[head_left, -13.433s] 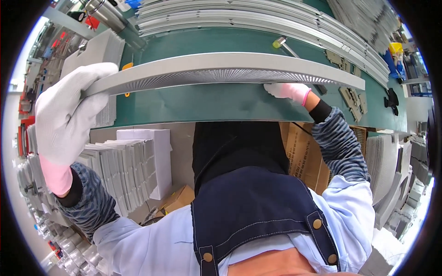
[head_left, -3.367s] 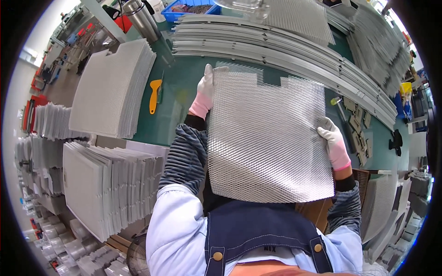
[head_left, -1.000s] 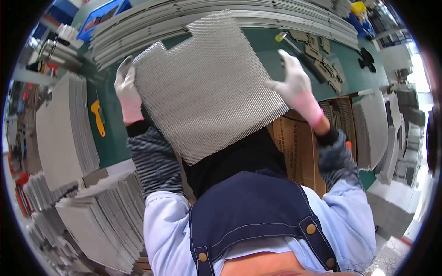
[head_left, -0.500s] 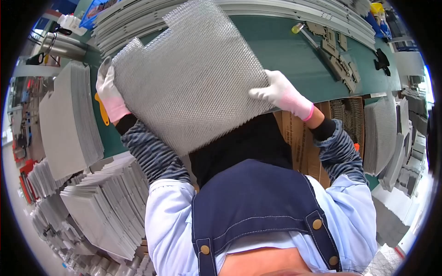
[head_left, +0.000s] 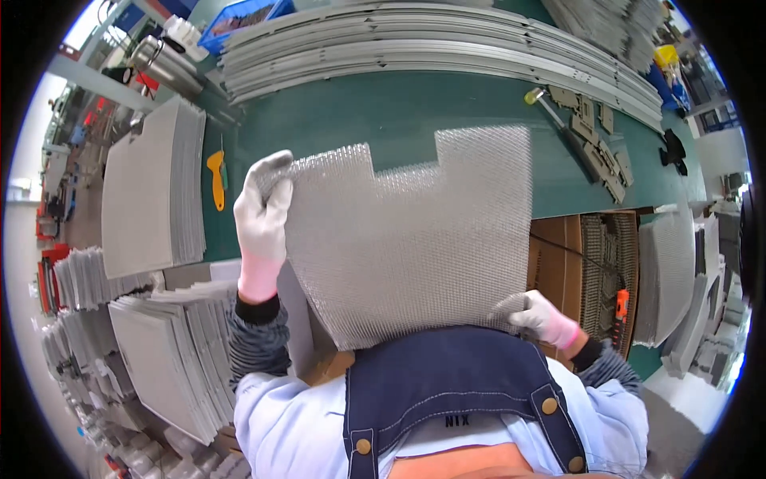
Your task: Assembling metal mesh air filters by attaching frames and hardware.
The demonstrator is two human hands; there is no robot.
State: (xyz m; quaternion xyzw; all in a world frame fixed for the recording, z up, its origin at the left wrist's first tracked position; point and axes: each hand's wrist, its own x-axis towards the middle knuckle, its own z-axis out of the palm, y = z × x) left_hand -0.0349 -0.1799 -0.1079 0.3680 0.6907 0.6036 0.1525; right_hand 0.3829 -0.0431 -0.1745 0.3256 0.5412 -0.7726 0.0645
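A silvery metal mesh sheet [head_left: 415, 247] with a rectangular notch in its far edge is held up in front of my apron, over the near part of the green table. My left hand [head_left: 265, 207], in a white and pink glove, grips its far left corner between thumb and fingers. Low on the right edge, close to the apron, my right hand [head_left: 542, 318] in a matching glove has its fingers closed on the sheet's near right corner. Part of the table's front edge is hidden behind the mesh.
Long metal rails [head_left: 383, 52] lie along the back of the green table [head_left: 351, 112]. To the right are a hammer [head_left: 562, 124] and several grey-beige parts [head_left: 594, 144]. A yellow-handled tool [head_left: 216, 180] lies beside stacked panels [head_left: 148, 191] at left. An open carton [head_left: 558, 259] stands at lower right.
The mesh sheet has turned, and its notch now faces the far side. My right hand has moved down toward my body along its right edge; my left hand has shifted right.
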